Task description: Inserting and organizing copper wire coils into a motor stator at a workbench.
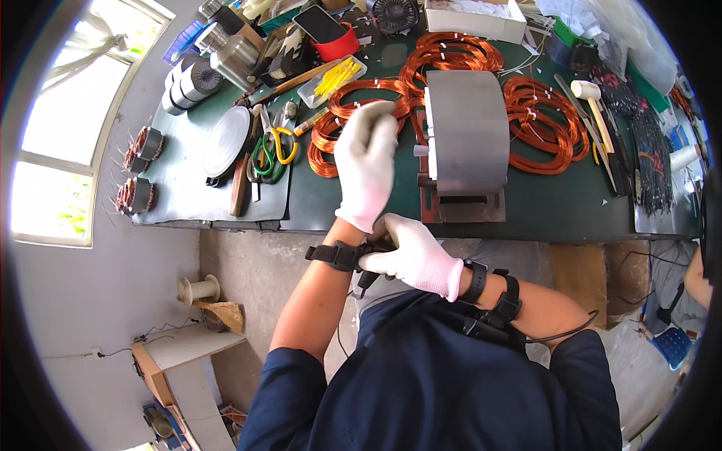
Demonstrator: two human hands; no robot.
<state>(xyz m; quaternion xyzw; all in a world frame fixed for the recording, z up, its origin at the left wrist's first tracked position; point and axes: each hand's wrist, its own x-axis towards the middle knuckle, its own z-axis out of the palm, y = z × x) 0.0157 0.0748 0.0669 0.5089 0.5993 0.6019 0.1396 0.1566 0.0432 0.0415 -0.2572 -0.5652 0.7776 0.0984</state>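
Observation:
My left hand, in a white glove, is raised over the front of the dark green table. Its back faces me and its fingers curl inward near a copper wire coil; I see nothing in it. My right hand, also gloved, reaches across and grips the black wrist strap on my left forearm. A similar black band sits on my right forearm. Just right of my left hand stands a grey curved metal core on a bracket.
More copper coils lie around the core. Green and yellow scissors, a grey disc, a tray of yellow ties, a white mallet and small wound stators are spread about. A person's arm shows at the right edge.

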